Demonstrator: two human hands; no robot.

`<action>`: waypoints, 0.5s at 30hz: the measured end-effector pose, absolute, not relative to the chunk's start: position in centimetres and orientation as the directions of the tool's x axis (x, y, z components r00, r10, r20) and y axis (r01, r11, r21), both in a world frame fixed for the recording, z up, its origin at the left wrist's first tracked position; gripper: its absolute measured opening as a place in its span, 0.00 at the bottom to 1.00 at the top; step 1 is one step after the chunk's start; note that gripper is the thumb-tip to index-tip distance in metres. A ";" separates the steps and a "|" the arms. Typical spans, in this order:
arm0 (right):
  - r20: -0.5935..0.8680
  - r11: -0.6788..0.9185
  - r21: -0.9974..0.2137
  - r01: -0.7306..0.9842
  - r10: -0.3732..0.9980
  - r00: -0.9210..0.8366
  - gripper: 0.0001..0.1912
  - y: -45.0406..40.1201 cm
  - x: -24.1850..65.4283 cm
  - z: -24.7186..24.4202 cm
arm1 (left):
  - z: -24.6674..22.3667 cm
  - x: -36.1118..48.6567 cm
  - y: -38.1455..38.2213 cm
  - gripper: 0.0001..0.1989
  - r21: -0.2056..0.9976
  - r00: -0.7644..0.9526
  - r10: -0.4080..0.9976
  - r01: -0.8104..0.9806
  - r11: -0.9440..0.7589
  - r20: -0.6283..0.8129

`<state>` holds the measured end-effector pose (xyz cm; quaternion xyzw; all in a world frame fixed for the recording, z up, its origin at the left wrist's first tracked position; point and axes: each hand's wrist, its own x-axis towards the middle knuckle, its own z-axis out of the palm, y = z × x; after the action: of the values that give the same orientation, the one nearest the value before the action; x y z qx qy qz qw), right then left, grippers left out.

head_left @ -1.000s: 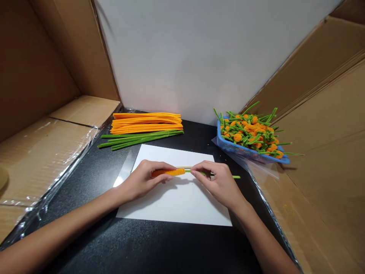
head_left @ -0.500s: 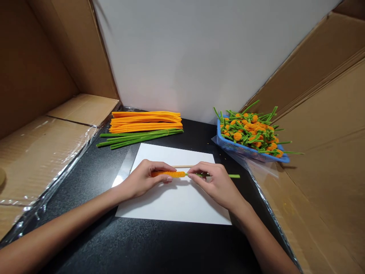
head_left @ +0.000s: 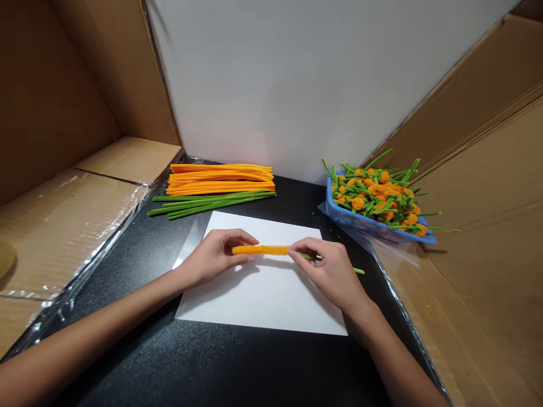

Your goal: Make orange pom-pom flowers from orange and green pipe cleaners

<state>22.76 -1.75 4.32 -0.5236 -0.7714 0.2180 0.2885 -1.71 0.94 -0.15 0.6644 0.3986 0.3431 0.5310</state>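
An orange coil of wound pipe cleaner (head_left: 267,250) lies level above a white sheet of paper (head_left: 254,294). My right hand (head_left: 328,268) pinches at the coil's right end, where a green pipe cleaner (head_left: 358,271) runs through under the palm and sticks out on the far side. My left hand (head_left: 216,254) is around the coil's left end, thumb below and fingers above, with gaps between them and the coil. Whether its hidden fingers touch the coil does not show.
Behind the paper lie a bundle of orange pipe cleaners (head_left: 220,180) and several green pipe cleaners (head_left: 212,203). At the back right stands a blue basket (head_left: 369,220) heaped with orange and green pieces, on a clear plastic bag (head_left: 394,250). Cardboard walls (head_left: 479,198) flank the black table (head_left: 203,362).
The coil has risen slightly and more of its left part shows. My left fingers have loosened around it. The green pipe cleaner's free end tilts lower, and the wooden stick is now mostly hidden.
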 end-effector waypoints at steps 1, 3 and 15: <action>0.222 0.345 -0.638 0.689 0.938 -0.265 0.08 -1.7 22.9 4.3 | 0.0 -1.7 1.0 0.12 0.976 0.418 0.907 0.172 -0.132 0.049; 0.210 0.328 -0.641 0.695 0.945 -0.252 0.08 -1.5 23.0 4.3 | 0.4 -1.7 0.9 0.11 0.973 0.367 0.926 0.171 -0.157 0.085; 0.089 0.246 -0.681 0.690 0.963 -0.255 0.09 -1.1 23.3 3.6 | 1.9 -1.5 -0.5 0.11 0.986 0.327 0.931 -0.080 -0.143 0.162</action>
<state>23.25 -1.12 3.57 -0.5536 -0.7463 0.2659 0.2567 -1.55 -0.51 1.89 0.6006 0.3544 0.4593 0.5502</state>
